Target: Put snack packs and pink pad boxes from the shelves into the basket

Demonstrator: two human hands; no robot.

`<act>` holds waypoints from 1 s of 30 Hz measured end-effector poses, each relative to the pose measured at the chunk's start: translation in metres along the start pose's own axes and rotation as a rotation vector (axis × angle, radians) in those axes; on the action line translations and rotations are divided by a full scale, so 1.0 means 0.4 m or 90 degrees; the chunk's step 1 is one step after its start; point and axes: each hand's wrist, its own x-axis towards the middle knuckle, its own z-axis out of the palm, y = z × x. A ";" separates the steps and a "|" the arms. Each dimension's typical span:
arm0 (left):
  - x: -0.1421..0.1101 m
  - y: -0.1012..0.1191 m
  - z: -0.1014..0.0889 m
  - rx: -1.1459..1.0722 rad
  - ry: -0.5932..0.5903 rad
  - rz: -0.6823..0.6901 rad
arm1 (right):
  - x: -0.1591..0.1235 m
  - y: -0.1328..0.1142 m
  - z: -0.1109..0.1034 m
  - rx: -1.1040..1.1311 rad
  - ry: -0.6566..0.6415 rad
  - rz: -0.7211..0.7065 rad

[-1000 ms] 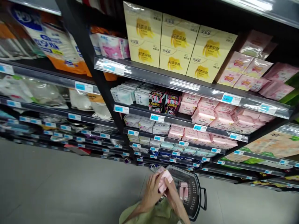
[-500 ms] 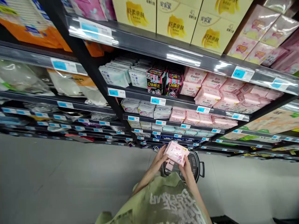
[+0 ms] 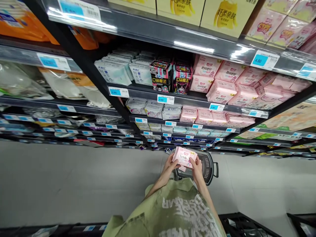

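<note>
A pink packet of sanitary pads (image 3: pixel 184 156) is held between both hands in front of my body, its printed face tipped up toward me. My left hand (image 3: pixel 171 164) is closed on its left edge, thumb on the near corner. On the opposite edge, my right hand (image 3: pixel 196 166) grips it with the thumb pressed on the front. Below the packet a dark shopping basket (image 3: pixel 206 168) with a black handle stands on the floor. A bit of another pink item (image 3: pixel 182 168) shows under the packet, over the basket; most of it is hidden.
Ahead rises a dark shelf rack with pink packets (image 3: pixel 222 91), black-and-pink boxes (image 3: pixel 161 76) and pale packets (image 3: pixel 113 70). Yellow boxes (image 3: pixel 222 16) stand on the shelf above. Plastic-wrapped goods (image 3: pixel 61 82) fill the left bay. Black racks (image 3: pixel 244 223) lie behind me.
Both hands have turned the packet more level and shifted it slightly left. My right thumb now lies on its front. The camera view has moved nearer the shelves.
</note>
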 end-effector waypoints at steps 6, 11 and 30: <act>-0.009 -0.005 -0.011 0.020 0.008 -0.002 | 0.002 0.025 -0.007 0.001 -0.004 0.007; -0.016 -0.001 -0.010 0.021 0.006 -0.002 | 0.002 0.042 -0.011 0.005 0.006 0.011; -0.006 0.000 -0.008 0.007 0.033 -0.016 | 0.004 0.040 -0.014 0.016 0.026 0.016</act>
